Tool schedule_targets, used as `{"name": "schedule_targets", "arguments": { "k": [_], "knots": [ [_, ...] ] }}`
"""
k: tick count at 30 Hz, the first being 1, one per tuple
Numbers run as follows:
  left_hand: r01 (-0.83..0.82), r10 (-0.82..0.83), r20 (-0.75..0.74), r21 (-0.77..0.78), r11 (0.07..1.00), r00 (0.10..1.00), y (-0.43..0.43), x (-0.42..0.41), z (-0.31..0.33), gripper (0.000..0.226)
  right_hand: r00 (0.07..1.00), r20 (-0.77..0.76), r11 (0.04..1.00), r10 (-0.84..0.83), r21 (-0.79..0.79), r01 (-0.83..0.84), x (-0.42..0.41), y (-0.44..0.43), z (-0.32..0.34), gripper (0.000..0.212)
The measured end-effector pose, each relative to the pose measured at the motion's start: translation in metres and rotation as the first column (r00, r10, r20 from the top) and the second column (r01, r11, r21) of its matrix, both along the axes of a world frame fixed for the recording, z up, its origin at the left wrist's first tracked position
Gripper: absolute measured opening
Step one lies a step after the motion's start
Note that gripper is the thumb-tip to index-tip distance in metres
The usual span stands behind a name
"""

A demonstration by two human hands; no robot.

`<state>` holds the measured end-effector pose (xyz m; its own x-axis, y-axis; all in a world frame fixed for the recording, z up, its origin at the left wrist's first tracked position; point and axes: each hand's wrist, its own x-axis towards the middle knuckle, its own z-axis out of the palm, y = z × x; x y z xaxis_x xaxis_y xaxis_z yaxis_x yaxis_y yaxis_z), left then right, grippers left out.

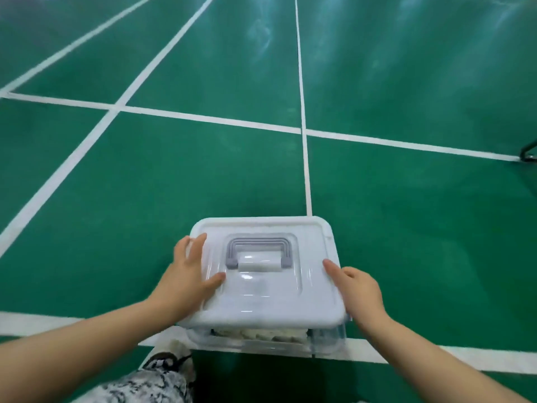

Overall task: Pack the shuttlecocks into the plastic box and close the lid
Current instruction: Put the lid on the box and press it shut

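Observation:
A clear plastic box (pixel 325 343) stands on the green court floor with its pale lid (pixel 270 301) lying on top. A grey handle (pixel 259 251) sits folded flat in the lid's middle. White shuttlecocks (pixel 258 334) show through the box's near wall, packed under the lid. My left hand (pixel 189 279) rests flat on the lid's left side, fingers spread. My right hand (pixel 359 292) grips the lid's right edge, thumb on top.
White court lines (pixel 303 141) cross the green floor around the box. A black metal stand foot (pixel 527 152) pokes in at the right edge. My patterned trouser leg and shoe (pixel 165 362) are just below the box's left corner.

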<state>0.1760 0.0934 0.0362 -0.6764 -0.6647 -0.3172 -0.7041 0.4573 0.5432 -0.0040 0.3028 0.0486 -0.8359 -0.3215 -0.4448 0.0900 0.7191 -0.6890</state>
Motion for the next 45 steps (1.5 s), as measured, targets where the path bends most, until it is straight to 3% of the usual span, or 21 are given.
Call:
{"name": "schedule_targets", "arguments": {
  "k": [3, 6, 15, 18, 21, 26, 29, 31, 34, 37, 41, 45],
  "knots": [
    [0.019, -0.018, 0.053, -0.020, 1.000, 0.998, 0.007, 0.006, -0.021, 0.081, 0.940, -0.160, 0.908, 0.302, 0.349, -0.233, 0.001, 0.009, -0.022, 0.051],
    [0.041, -0.038, 0.081, -0.031, 0.999, 0.996, 0.011, 0.005, -0.031, 0.077, 0.846, -0.257, 0.808, 0.466, 0.514, -0.289, -0.003, 0.009, -0.027, 0.055],
    [0.114, -0.112, 0.045, -0.028, 0.993, 0.993, 0.019, -0.003, -0.032, 0.074, 0.742, -0.240, 0.643, 0.626, 0.697, -0.317, -0.012, 0.019, -0.027, 0.060],
    [0.137, -0.134, 0.058, -0.052, 0.989, 0.989, 0.026, 0.003, -0.036, 0.073, 0.737, -0.216, 0.628, 0.640, 0.699, -0.341, -0.005, 0.025, -0.033, 0.060],
    [0.160, -0.151, 0.105, -0.083, 0.984, 0.983, 0.029, 0.008, -0.041, 0.072, 0.745, -0.217, 0.644, 0.631, 0.683, -0.345, 0.001, 0.029, -0.035, 0.059],
    [0.205, -0.161, 0.232, -0.184, 0.961, 0.959, 0.023, 0.003, -0.040, 0.077, 0.741, -0.197, 0.590, 0.642, 0.744, -0.313, 0.000, 0.021, -0.039, 0.058],
    [0.152, -0.114, 0.204, -0.181, 0.972, 0.972, 0.021, 0.005, -0.036, 0.078, 0.761, -0.324, 0.682, 0.562, 0.703, -0.203, 0.004, 0.023, -0.041, 0.055],
    [-0.032, 0.042, 0.102, -0.096, 0.995, 0.994, 0.020, 0.009, -0.038, 0.078, 0.843, -0.324, 0.765, 0.430, 0.626, -0.150, 0.007, 0.025, -0.043, 0.063],
    [-0.267, 0.264, 0.045, 0.113, 0.957, 0.964, 0.018, 0.010, -0.043, 0.085, 0.975, -0.165, 0.905, 0.149, 0.419, -0.067, 0.008, 0.022, -0.046, 0.085],
    [-0.402, 0.404, 0.046, 0.250, 0.881, 0.914, 0.016, 0.008, -0.042, 0.086, 0.993, 0.109, 0.968, -0.052, 0.250, 0.023, -0.002, 0.021, -0.052, 0.089],
    [-0.465, 0.458, 0.115, 0.380, 0.800, 0.882, 0.005, 0.013, -0.041, 0.071, 0.947, 0.318, 0.994, -0.052, 0.104, 0.020, -0.012, 0.028, -0.052, 0.053],
    [-0.460, 0.470, 0.181, 0.662, 0.591, 0.864, -0.009, 0.011, -0.035, 0.046, 0.946, 0.322, 0.998, -0.038, 0.051, 0.023, -0.016, 0.028, -0.051, 0.050]
  ]
}}
